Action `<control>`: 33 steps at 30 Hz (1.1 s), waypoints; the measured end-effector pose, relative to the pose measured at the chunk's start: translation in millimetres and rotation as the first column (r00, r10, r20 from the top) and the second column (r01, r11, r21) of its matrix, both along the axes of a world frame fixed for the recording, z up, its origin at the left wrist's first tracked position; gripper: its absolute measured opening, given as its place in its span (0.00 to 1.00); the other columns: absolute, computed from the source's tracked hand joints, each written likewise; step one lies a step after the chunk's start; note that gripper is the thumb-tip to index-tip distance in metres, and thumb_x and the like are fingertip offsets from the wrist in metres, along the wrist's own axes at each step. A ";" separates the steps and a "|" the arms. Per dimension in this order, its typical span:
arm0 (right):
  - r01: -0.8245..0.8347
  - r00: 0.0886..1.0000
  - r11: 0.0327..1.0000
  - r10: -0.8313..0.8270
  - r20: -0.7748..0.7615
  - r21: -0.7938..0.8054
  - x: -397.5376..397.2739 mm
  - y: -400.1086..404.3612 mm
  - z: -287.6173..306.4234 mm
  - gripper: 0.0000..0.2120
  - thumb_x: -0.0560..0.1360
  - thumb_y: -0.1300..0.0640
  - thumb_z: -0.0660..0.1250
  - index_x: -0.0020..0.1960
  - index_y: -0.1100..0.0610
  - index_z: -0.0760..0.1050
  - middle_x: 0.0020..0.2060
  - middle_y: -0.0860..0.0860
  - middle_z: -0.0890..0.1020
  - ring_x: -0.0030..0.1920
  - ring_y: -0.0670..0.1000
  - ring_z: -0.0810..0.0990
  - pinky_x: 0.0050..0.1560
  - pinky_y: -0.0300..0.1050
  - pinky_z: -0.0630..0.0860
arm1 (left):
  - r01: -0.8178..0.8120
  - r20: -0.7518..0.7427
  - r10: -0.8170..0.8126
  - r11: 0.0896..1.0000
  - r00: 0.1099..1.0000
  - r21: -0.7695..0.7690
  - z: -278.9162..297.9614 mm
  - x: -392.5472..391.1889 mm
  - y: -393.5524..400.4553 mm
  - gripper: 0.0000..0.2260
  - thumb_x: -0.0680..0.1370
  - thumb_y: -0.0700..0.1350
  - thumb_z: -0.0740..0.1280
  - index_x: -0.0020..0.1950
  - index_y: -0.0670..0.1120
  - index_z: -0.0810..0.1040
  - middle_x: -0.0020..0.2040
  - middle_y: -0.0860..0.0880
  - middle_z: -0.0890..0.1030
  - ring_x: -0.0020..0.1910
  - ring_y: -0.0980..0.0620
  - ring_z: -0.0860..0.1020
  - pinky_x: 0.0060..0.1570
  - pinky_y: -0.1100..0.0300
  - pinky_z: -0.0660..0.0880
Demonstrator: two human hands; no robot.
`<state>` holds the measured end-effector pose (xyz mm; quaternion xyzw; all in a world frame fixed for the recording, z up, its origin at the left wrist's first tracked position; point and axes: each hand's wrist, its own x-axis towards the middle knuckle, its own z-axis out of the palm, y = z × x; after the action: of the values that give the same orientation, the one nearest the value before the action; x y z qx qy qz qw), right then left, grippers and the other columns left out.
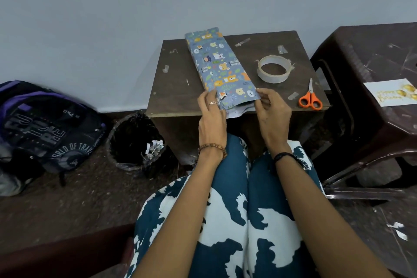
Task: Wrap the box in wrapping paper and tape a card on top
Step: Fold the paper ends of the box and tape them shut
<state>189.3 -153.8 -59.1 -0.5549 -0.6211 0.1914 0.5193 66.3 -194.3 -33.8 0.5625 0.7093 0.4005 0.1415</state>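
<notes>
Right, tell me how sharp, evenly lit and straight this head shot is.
Head view: soft, dim, even light, no hard shadows and no glare. The wrapped box, tape roll and both hands, left hand and right hand, are fairly sharp. The backpack at the left edge smears. Wide-angle bend curves the arms and tilts the table.

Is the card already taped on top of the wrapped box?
No; the card lies on the chair at right, apart from the box.

right: tape roll, scissors | left of box: bare table
</notes>
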 end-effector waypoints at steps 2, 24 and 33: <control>-0.002 1.000 0.999 0.002 -0.014 -0.033 -0.2 0.3 0.4 0.08 0.75 0.63 0.65 0.54 0.60 0.78 0.48 0.53 0.82 0.47 0.46 0.80 0.52 0.46 0.78 | -0.026 -0.022 0.026 1.000 0.999 0.011 1.1 0.2 -1.2 0.14 0.77 0.36 0.59 0.63 0.42 0.67 0.64 0.46 0.65 0.38 0.43 0.75 0.40 0.47 0.75; -0.089 0.995 0.976 0.077 -0.070 -0.199 6.1 6.2 -5.3 0.07 0.74 0.59 0.68 0.51 0.56 0.73 0.49 0.51 0.78 0.45 0.43 0.76 0.48 0.35 0.75 | -0.081 0.162 0.103 0.987 0.981 -0.137 -11.7 -9.5 6.8 0.14 0.75 0.36 0.65 0.58 0.40 0.66 0.58 0.44 0.70 0.41 0.54 0.70 0.37 0.68 0.63; -0.086 0.995 0.979 0.092 0.026 -0.184 1.0 1.9 -5.8 0.09 0.75 0.59 0.65 0.54 0.57 0.70 0.49 0.49 0.74 0.47 0.46 0.72 0.46 0.40 0.71 | -0.069 0.186 0.094 0.989 0.978 -0.134 -18.6 -7.7 9.5 0.18 0.72 0.34 0.67 0.58 0.41 0.65 0.59 0.45 0.68 0.48 0.50 0.74 0.41 0.63 0.67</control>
<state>190.3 -151.9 -64.8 -0.5751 -0.6339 0.2610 0.4464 58.6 -184.8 -52.4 0.4815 0.7390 0.4124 0.2280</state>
